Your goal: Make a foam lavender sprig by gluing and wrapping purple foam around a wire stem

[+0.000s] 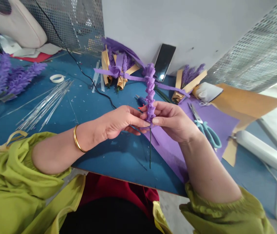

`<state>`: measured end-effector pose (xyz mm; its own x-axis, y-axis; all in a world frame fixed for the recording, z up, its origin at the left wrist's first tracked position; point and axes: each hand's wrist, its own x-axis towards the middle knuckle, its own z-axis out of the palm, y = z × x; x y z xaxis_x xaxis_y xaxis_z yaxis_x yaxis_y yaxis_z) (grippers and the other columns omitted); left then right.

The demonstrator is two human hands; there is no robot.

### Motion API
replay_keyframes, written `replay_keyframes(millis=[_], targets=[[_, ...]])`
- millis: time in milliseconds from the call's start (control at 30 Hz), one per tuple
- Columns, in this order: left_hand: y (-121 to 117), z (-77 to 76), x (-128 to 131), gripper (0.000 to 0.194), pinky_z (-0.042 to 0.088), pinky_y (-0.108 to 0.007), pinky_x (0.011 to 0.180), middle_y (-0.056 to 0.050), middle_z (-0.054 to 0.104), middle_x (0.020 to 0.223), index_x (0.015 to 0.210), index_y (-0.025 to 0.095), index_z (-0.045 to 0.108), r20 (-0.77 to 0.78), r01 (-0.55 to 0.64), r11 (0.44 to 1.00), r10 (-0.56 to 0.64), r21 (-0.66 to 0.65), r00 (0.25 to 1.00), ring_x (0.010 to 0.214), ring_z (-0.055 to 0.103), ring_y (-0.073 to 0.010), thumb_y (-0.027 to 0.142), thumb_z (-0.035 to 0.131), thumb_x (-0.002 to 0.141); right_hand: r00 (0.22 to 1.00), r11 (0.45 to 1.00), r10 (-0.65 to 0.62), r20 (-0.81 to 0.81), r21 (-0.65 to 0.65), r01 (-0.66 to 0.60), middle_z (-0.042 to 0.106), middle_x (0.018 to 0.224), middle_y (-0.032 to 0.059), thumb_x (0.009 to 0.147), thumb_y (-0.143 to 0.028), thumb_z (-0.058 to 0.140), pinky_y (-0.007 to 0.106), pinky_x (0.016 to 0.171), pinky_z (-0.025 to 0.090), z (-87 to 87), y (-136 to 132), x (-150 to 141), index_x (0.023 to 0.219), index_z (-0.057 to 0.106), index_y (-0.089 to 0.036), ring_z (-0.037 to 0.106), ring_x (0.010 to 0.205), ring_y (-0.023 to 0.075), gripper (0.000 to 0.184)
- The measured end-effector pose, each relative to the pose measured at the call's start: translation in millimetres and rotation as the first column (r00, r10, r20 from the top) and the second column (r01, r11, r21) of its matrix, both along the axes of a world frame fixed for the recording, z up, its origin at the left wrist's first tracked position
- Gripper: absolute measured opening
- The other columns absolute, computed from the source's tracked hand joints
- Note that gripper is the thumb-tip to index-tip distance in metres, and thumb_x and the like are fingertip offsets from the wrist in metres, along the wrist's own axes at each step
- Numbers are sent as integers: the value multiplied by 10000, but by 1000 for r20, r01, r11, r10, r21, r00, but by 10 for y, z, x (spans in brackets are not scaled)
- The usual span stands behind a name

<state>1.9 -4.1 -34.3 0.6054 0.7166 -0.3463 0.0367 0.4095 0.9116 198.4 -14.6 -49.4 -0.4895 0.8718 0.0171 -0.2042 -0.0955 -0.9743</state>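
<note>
Both hands meet over the blue table [84, 107] around an upright purple paper flower spike [150, 87] on a thin dark wire stem [150, 149]. My left hand [119, 122] pinches the spike's base with thumb and fingers closed. My right hand [172, 120] is closed on the same base from the other side. A purple paper strip [172, 89] trails from the spike to the right.
Teal-handled scissors [206, 128] lie on purple sheet [211, 120] at right, with a white glue gun [262, 151] beyond. Finished purple flowers [14, 78] at left, glue sticks [45, 104], tape roll [56, 78], wrapped bouquets [119, 70], a phone [165, 61] at the wall.
</note>
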Motion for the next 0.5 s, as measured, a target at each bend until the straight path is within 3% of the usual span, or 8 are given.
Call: replay_keyframes(millis=[300,500], targets=[[13,43,-15,50,510,-272,728,-40,714,756,740,167,761,-49,3,999,-1,51,999,726,648,-139,175,732,700,995,993,-96,24,67,94,726,790,3,665,-268,876,339,684,591,1,-18,-48,938,729,-201,676,677,160,317],[18,62,-29,96,513,-294,736,-59,720,739,718,151,755,-63,-16,997,21,76,998,724,664,-160,200,672,720,970,969,-231,74,110,222,698,726,-15,592,-317,918,312,675,566,61,-48,-59,826,740,-202,643,640,135,315]])
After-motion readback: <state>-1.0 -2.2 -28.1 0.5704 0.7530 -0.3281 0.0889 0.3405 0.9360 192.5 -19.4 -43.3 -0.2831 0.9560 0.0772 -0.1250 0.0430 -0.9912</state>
